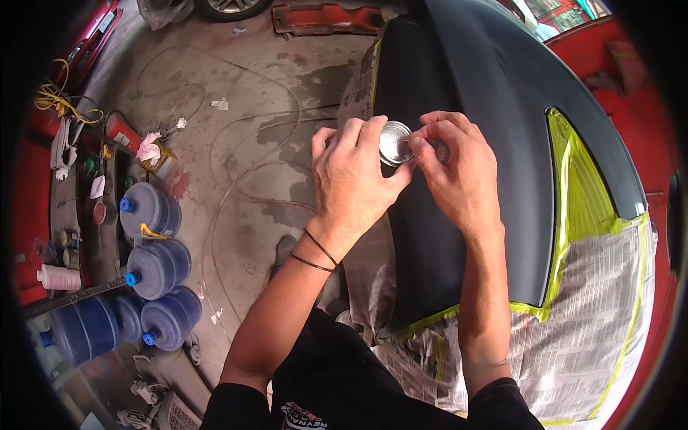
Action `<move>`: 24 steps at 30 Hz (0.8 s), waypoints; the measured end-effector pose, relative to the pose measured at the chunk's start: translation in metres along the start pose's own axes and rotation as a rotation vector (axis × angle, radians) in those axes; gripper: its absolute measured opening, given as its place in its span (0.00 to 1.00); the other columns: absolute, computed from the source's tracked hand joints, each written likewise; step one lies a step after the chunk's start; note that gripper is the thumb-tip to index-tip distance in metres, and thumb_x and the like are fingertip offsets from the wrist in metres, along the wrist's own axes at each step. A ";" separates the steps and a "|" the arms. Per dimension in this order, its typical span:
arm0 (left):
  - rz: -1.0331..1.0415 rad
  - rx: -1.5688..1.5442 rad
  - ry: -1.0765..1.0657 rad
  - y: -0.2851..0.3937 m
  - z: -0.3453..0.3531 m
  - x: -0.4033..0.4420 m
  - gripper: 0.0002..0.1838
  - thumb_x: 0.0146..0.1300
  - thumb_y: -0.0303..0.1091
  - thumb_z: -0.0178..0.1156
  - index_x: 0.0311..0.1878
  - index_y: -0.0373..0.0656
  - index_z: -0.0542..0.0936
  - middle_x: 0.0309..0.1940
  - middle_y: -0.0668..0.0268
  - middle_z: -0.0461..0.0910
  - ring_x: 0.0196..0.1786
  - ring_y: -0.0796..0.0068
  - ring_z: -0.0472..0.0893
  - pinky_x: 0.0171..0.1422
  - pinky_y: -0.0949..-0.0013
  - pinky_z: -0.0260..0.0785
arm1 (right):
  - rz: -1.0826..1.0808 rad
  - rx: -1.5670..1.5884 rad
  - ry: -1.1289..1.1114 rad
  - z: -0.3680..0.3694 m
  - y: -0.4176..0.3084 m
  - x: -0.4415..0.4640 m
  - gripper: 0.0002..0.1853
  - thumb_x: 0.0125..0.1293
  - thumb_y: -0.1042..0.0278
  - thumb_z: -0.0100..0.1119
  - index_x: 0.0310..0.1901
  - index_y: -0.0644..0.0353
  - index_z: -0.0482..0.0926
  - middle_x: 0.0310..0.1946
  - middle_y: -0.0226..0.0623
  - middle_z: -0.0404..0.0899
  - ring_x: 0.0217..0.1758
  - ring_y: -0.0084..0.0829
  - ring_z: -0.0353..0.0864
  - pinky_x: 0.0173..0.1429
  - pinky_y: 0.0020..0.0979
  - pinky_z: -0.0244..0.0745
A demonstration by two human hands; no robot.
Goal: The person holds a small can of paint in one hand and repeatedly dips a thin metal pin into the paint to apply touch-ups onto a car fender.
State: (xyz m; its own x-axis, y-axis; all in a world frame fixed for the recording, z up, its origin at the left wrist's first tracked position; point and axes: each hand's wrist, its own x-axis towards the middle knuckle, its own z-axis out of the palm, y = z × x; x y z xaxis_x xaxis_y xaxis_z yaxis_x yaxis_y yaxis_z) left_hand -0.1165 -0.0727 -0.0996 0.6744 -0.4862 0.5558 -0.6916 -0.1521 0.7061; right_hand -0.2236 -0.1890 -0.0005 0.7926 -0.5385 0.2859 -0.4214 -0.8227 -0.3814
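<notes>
My left hand (352,168) is closed around a small round metal can (395,142), its silvery top facing up at me. The can is held above the edge of a dark, matte car body panel (494,165). At the can's right side my right hand (456,161) is closed, thumb and fingertips drawn together by the rim. Whether something small sits in that pinch is hidden. Yellow-green masking tape (573,179) and newspaper (559,358) border the panel.
Several large blue water jugs (154,208) stand on the left near a cluttered shelf. A thin hose (215,193) loops over the concrete floor (265,79). A red creeper board (328,19) lies beyond, near a car wheel (231,6). Red surfaces (598,64) flank the right.
</notes>
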 end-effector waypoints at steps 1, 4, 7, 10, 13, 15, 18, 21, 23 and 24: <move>0.000 -0.016 -0.001 -0.003 0.001 0.000 0.36 0.56 0.45 0.91 0.67 0.43 0.89 0.52 0.62 0.90 0.54 0.56 0.91 0.74 0.48 0.73 | 0.007 0.018 0.007 0.001 0.000 0.001 0.08 0.79 0.67 0.75 0.49 0.62 0.95 0.64 0.38 0.93 0.58 0.42 0.92 0.61 0.43 0.90; -0.007 -0.014 0.000 -0.009 0.003 0.000 0.37 0.56 0.45 0.91 0.67 0.43 0.88 0.51 0.62 0.89 0.54 0.57 0.90 0.75 0.47 0.72 | -0.033 0.011 0.052 -0.003 -0.002 0.005 0.07 0.79 0.67 0.75 0.49 0.61 0.93 0.59 0.38 0.94 0.55 0.42 0.91 0.57 0.43 0.89; -0.025 -0.005 0.003 -0.016 0.005 -0.002 0.37 0.56 0.45 0.91 0.67 0.43 0.89 0.51 0.62 0.89 0.55 0.57 0.90 0.74 0.47 0.72 | 0.027 0.101 0.168 -0.006 -0.008 0.003 0.06 0.79 0.67 0.76 0.50 0.59 0.92 0.52 0.38 0.93 0.51 0.42 0.91 0.53 0.45 0.87; -0.033 -0.007 -0.003 -0.013 0.010 0.001 0.37 0.56 0.44 0.91 0.68 0.43 0.89 0.52 0.62 0.90 0.55 0.56 0.91 0.72 0.47 0.74 | 0.007 0.013 0.038 -0.002 -0.001 -0.001 0.05 0.82 0.67 0.75 0.51 0.57 0.92 0.41 0.40 0.91 0.43 0.44 0.90 0.50 0.45 0.85; -0.028 -0.017 0.026 -0.011 0.017 0.006 0.36 0.56 0.44 0.91 0.66 0.43 0.90 0.52 0.63 0.92 0.55 0.55 0.92 0.68 0.49 0.76 | 0.075 0.085 0.011 0.000 0.008 0.004 0.06 0.83 0.66 0.75 0.52 0.58 0.92 0.36 0.40 0.91 0.39 0.44 0.91 0.48 0.46 0.86; -0.040 -0.029 0.030 -0.011 0.021 0.008 0.36 0.56 0.44 0.91 0.66 0.44 0.90 0.52 0.64 0.92 0.55 0.55 0.92 0.69 0.49 0.76 | 0.078 0.094 0.011 -0.003 0.016 0.009 0.07 0.83 0.66 0.75 0.53 0.60 0.92 0.35 0.41 0.93 0.37 0.43 0.92 0.47 0.45 0.87; -0.057 -0.045 0.039 -0.013 0.024 0.007 0.35 0.56 0.43 0.92 0.66 0.44 0.90 0.52 0.64 0.92 0.55 0.55 0.92 0.69 0.48 0.76 | 0.063 0.171 0.060 -0.010 0.020 0.019 0.08 0.84 0.69 0.75 0.55 0.63 0.91 0.37 0.40 0.95 0.39 0.31 0.95 0.48 0.35 0.87; -0.035 -0.036 0.071 -0.020 0.027 0.008 0.35 0.55 0.43 0.92 0.66 0.44 0.91 0.50 0.64 0.92 0.52 0.55 0.91 0.68 0.48 0.76 | -0.017 0.308 0.329 -0.011 0.013 0.023 0.08 0.85 0.70 0.77 0.57 0.64 0.91 0.36 0.34 0.93 0.40 0.18 0.91 0.48 0.25 0.84; -0.044 -0.013 0.064 -0.021 0.023 0.015 0.34 0.55 0.42 0.92 0.65 0.43 0.91 0.47 0.64 0.91 0.50 0.55 0.91 0.66 0.49 0.77 | -0.022 0.242 0.288 0.000 0.014 0.023 0.08 0.85 0.66 0.75 0.55 0.61 0.90 0.37 0.41 0.94 0.40 0.32 0.96 0.49 0.35 0.88; -0.044 -0.006 0.053 -0.019 0.022 0.017 0.34 0.55 0.42 0.91 0.65 0.43 0.92 0.46 0.64 0.91 0.48 0.55 0.90 0.65 0.49 0.78 | -0.036 0.094 0.165 0.003 0.014 0.019 0.08 0.85 0.65 0.74 0.54 0.60 0.89 0.37 0.42 0.94 0.40 0.37 0.97 0.49 0.39 0.89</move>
State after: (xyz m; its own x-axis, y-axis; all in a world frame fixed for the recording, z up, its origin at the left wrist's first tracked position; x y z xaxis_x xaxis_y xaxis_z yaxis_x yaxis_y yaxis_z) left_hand -0.0978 -0.0968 -0.1135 0.7169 -0.4329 0.5465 -0.6595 -0.1671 0.7329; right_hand -0.2128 -0.2102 -0.0024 0.7199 -0.5382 0.4382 -0.3454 -0.8255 -0.4464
